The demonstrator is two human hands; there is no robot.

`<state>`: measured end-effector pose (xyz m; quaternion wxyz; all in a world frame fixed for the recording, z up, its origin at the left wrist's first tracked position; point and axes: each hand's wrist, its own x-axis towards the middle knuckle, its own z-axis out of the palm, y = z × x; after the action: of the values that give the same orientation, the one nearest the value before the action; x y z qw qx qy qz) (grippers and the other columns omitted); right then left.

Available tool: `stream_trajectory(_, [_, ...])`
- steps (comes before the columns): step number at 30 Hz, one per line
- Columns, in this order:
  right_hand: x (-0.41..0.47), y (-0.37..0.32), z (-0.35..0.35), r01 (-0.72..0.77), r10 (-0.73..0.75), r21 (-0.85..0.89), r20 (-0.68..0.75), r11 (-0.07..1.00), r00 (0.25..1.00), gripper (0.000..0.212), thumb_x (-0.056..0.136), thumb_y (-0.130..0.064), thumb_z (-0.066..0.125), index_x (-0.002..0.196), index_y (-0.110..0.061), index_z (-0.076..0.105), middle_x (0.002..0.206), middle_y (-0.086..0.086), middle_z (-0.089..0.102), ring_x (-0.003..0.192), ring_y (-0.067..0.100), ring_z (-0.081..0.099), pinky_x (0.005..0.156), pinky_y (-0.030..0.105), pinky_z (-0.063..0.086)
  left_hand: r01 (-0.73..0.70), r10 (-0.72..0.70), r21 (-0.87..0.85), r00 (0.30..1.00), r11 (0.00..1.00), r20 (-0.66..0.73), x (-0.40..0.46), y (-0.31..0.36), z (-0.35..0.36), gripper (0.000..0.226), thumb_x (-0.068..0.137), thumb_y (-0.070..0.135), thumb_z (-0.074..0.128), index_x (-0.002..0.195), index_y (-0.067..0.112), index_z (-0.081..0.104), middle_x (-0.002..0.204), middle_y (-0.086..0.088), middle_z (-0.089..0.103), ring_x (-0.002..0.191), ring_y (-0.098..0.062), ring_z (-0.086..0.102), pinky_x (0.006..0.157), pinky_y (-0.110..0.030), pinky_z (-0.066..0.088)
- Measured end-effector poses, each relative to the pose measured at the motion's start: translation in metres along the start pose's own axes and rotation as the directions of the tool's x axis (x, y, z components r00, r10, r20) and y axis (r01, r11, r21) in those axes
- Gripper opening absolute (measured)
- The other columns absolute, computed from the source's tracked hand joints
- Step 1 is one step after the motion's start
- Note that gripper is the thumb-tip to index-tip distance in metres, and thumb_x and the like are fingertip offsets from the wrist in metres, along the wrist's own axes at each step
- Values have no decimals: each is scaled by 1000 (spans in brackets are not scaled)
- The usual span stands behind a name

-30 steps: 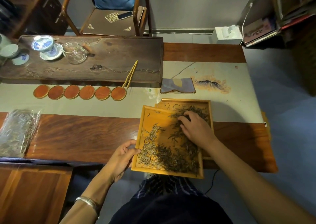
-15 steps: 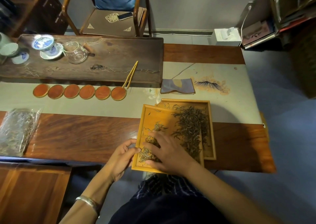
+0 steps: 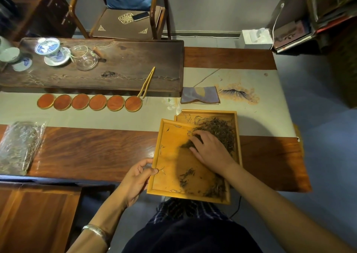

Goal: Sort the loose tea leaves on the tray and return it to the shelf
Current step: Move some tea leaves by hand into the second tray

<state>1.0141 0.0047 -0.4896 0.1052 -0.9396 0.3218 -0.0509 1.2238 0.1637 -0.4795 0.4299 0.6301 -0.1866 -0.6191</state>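
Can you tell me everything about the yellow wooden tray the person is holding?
The near tray is a shallow rectangle of light yellowish wood with a raised rim. It lies tilted, its far corner overlapping a second tray, its near edge jutting past the table. The left hand grips its left rim; the right hand rests inside, touching dark tea leaves gathered along its right side and near corner.

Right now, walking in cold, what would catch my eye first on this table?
Probably the two yellow wooden trays at the table's near edge, one overlapping the other, strewn with dark tea leaves. The right hand rests on the leaves while the left hand grips the near tray's left rim. Further back, a row of six round orange coasters lines the pale runner.
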Motion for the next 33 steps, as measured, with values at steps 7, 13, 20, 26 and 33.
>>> stream_trajectory(7, [8,22,-1,-82,78,-62,-64,995,995,28,87,-16,67,110,-2,63,107,19,62,94,32,62,73,38,58,-2,2,19,1000,1000,8,0,3,-1,26,92,-1,53,118,-4,56,100,-29,59,93,-36,49,69,-30,47])
stream_trajectory(13, [14,38,-3,-182,179,-43,-67,982,982,26,89,-14,64,111,0,62,104,20,61,91,32,61,70,36,55,2,-2,13,1000,1000,-7,0,3,-4,25,92,-2,53,117,-2,57,99,-28,63,91,-36,53,65,-24,54])
stream_trajectory(20, [1,41,-19,-176,181,64,-83,982,980,35,93,-29,57,116,-4,60,109,14,59,98,27,58,77,34,51,5,-5,6,1000,1000,-13,1,6,-3,26,93,-3,52,118,-6,54,98,-29,60,90,-36,51,63,-24,52])
stream_trajectory(26, [-33,29,-24,-95,88,113,60,989,994,61,87,-56,54,128,-10,54,132,14,51,123,28,48,102,40,39,-9,9,-17,1000,1000,-8,0,11,2,26,92,-6,51,118,-9,54,93,-24,69,78,-28,65,63,-23,56])
stream_trajectory(33, [-52,22,-21,-76,53,175,133,982,990,87,76,-79,47,136,-16,44,144,9,40,133,26,37,108,39,28,-23,23,-25,1000,999,10,-3,12,4,24,93,-7,50,116,-9,56,87,-11,75,73,-14,70,63,-20,55])
